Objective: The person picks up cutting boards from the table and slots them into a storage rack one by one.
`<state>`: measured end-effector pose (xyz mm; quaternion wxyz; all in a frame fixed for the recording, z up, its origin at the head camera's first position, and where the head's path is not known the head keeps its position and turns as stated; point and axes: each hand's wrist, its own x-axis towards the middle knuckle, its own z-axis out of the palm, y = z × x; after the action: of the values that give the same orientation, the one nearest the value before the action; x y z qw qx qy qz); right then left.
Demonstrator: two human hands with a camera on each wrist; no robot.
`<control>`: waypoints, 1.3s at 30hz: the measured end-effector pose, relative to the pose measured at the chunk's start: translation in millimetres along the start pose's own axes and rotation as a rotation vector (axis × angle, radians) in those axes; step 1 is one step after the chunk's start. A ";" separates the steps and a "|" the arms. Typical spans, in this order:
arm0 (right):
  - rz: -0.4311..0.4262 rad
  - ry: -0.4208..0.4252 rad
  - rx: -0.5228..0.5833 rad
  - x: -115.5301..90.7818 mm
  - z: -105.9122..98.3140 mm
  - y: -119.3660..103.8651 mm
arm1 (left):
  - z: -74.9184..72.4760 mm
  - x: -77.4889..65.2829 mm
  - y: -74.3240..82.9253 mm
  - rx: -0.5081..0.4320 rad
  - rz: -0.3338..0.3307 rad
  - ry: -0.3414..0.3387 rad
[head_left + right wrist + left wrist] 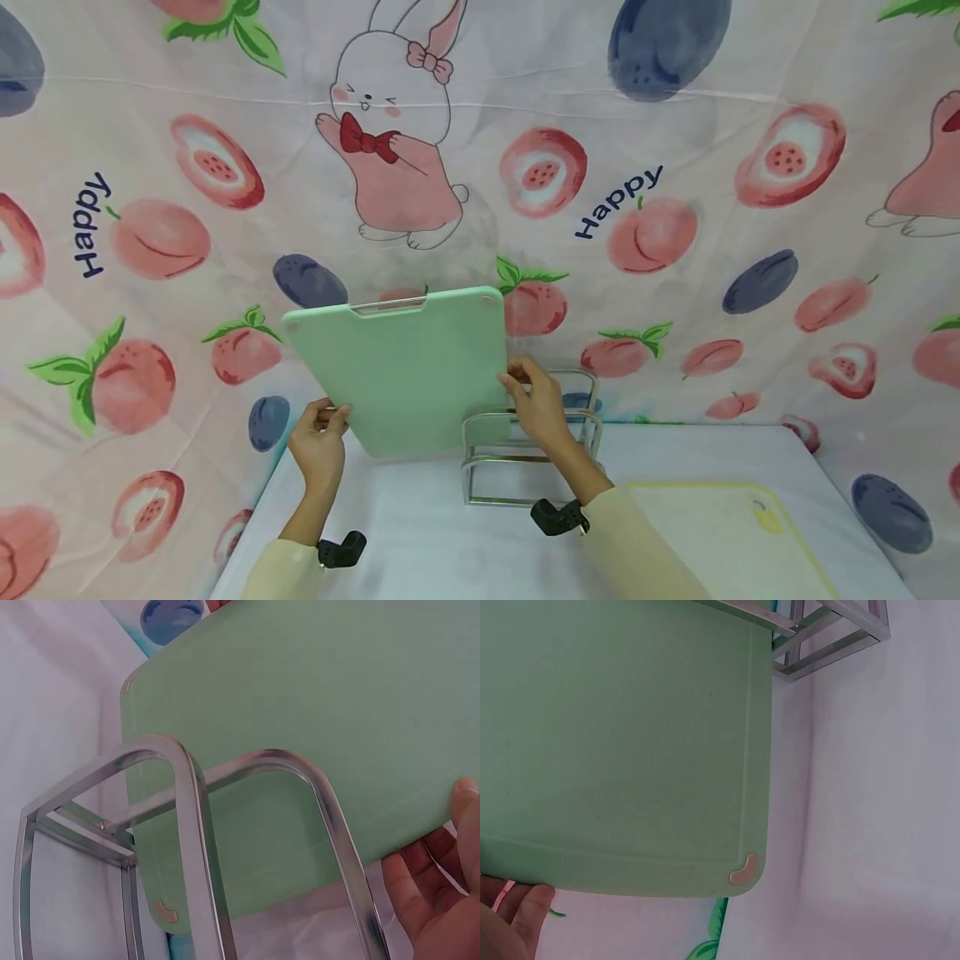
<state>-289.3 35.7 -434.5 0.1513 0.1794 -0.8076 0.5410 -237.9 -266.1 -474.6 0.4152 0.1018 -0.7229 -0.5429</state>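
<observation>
Between both hands stands a green cutting board [420, 375], tilted slightly, with a handle slot along its top edge. My left hand [321, 437] pinches its left edge, thumb toward me. On the opposite edge, my right hand [536, 404] grips with thumb and fingers. The board's lower right part reaches in behind the front loop of a metal rack [498, 502], whose bars cross in front of it in the right wrist view. Pinkish corner pads [744, 869] show on the board in the left wrist view.
A pale board with a yellow rim [697, 485] lies flat on the white table [420, 542] at the right, partly under the right sleeve. Behind the table hangs a cloth [465, 275] printed with fruit and rabbits.
</observation>
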 end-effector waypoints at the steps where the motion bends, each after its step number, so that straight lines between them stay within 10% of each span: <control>1: 0.005 0.000 0.005 -0.6 -1.9 0.5 | 0.6 -0.9 1.1 -0.013 -0.005 -0.007; 11: 0.000 -0.005 -0.041 -1.1 -17.7 11.2 | 7.6 -5.7 40.8 0.000 -0.074 -0.100; 18: 0.013 0.005 -0.037 -2.1 -28.6 17.6 | 22.3 -4.1 12.5 -0.031 -0.083 -0.090; 39: 0.052 0.111 -0.023 -15.7 -69.3 34.8 | 53.6 -25.7 17.0 0.052 0.230 -0.111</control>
<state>-287.7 114.2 -444.4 0.1840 0.1260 -0.8087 0.5444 -254.5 -206.5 -475.9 0.4312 -0.0012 -0.7654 -0.4777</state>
